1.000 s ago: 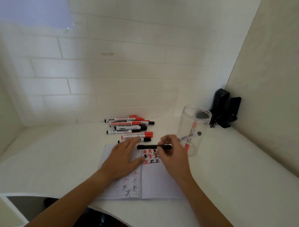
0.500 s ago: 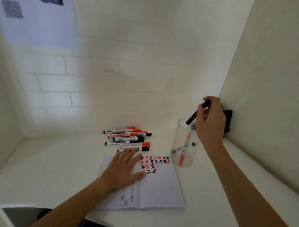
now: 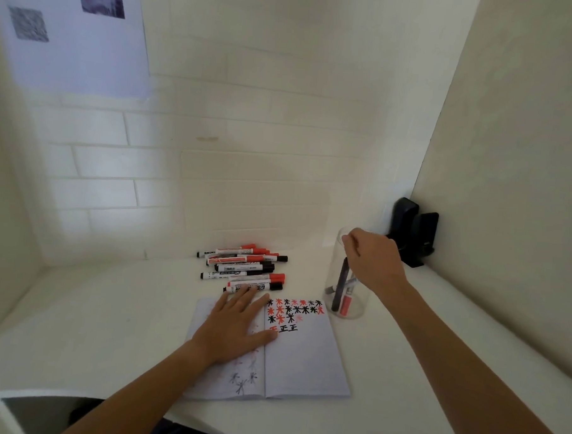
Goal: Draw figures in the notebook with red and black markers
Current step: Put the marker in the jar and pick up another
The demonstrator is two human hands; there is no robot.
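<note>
The notebook (image 3: 299,358) lies open on the white desk (image 3: 109,324), its spine running away from the viewer. The left hand (image 3: 237,326) rests flat on the left page, fingers straight and slightly spread, thumb reaching onto the right page; its fingertips lie just at the nearest marker of the pile. The right page carries rows of red and black star figures (image 3: 293,310) along its top edge, with three small box-like characters beneath them. Fainter star figures show on the left page near its lower edge. A pile of red and black markers (image 3: 243,269) lies just beyond the notebook, barrels roughly parallel. To the right of the notebook stands a clear plastic jar (image 3: 347,285), upright, holding several markers. The right hand (image 3: 374,261) is at the jar mouth, fingers curled downward over a black marker (image 3: 340,283) that stands nearly upright inside; whether the fingers actually pinch it cannot be told. A black device (image 3: 413,235) stands in the corner behind the jar.
</note>
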